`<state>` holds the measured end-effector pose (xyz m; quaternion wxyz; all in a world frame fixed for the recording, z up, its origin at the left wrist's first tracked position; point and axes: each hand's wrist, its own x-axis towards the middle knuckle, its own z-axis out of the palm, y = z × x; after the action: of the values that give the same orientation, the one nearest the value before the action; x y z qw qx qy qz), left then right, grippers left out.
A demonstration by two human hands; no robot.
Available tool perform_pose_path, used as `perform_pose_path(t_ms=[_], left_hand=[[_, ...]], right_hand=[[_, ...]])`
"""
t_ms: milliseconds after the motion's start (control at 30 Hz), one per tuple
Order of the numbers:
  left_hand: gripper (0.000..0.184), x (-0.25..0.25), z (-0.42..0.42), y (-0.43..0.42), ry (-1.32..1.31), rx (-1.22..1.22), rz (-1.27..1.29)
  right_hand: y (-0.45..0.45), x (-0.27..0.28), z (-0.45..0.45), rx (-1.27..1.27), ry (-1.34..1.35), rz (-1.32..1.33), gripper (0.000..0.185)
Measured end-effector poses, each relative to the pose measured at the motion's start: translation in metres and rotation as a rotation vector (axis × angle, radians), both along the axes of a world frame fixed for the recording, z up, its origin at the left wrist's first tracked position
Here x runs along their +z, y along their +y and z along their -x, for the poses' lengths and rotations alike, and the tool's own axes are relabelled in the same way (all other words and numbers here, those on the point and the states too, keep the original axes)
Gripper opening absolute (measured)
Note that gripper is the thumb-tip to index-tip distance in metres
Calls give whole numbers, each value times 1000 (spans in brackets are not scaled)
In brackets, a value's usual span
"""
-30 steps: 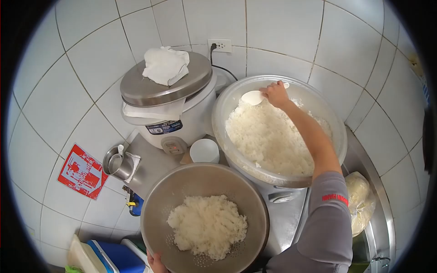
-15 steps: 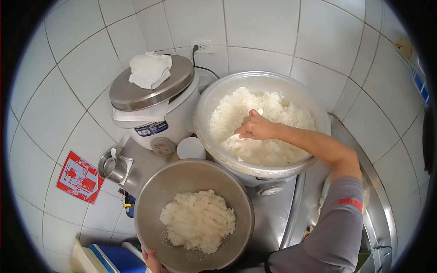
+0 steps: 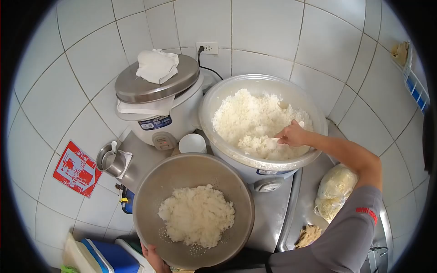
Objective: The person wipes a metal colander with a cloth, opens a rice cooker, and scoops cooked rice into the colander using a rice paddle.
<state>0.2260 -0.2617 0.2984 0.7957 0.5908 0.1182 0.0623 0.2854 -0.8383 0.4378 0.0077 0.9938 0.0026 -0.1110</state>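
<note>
The fingers [image 3: 283, 133] of the right hand [image 3: 293, 135] are closed round a white scoop [image 3: 301, 123], with little gap between them; its handle end shows just past the hand, while the other end is partly lost against the rice [image 3: 246, 113]. That rice is in the open cooker [image 3: 246, 168], at the back of the steel bench [image 3: 268, 218], near the tiled wall; it is heaped toward the far side, and the right hand is over the near right part. The left hand [image 3: 154, 258] touches the colander [image 3: 234, 177] at its near left rim; most of its fingers are hidden, so I cannot tell how far they are bent or how firmly they grip. The colander is at the bench's near edge, its mouth upward, with a rounded mound of rice in the bottom and rows of holes showing round it. Behind it, between the two cookers, is a white container [image 3: 192, 144]. The lidded cooker [image 3: 150, 127] is toward the bench's back left, a folded white cloth [image 3: 157, 66] on its lid. A metal pot [image 3: 119, 163] is near the left edge. To the right, beyond a raised metal rim, lies a clear bag [image 3: 336, 191] of something pale yellow
</note>
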Motion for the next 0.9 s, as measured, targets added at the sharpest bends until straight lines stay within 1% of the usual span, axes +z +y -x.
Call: perform_pose_path(t_ms=[100, 233, 333, 467, 533, 633, 733, 833, 900], left_hand=[[49, 18, 8, -22, -25, 62, 108], [49, 16, 14, -25, 26, 92, 118], [50, 13, 17, -24, 52, 103, 120], [53, 12, 18, -23, 83, 123, 139], [54, 12, 21, -24, 89, 124, 145], [55, 16, 24, -27, 110, 151, 128], [55, 21, 25, -30, 126, 169, 107], [54, 18, 28, -30, 112, 175, 110], [52, 19, 28, -30, 111, 180, 95]], right_hand=[[8, -4, 10, -48, 59, -2, 27], [3, -8, 21, -138, 101, 0, 31], [5, -5, 22, -205, 212, -25, 35], [11, -4, 23, -240, 251, -136, 30], [14, 1, 21, -235, 317, -171, 25], [23, 6, 21, -249, 326, -199, 21], [22, 0, 23, -273, 289, -262, 21], [17, -2, 22, -173, 280, -292, 23], [39, 22, 26, -266, 280, -344, 24]])
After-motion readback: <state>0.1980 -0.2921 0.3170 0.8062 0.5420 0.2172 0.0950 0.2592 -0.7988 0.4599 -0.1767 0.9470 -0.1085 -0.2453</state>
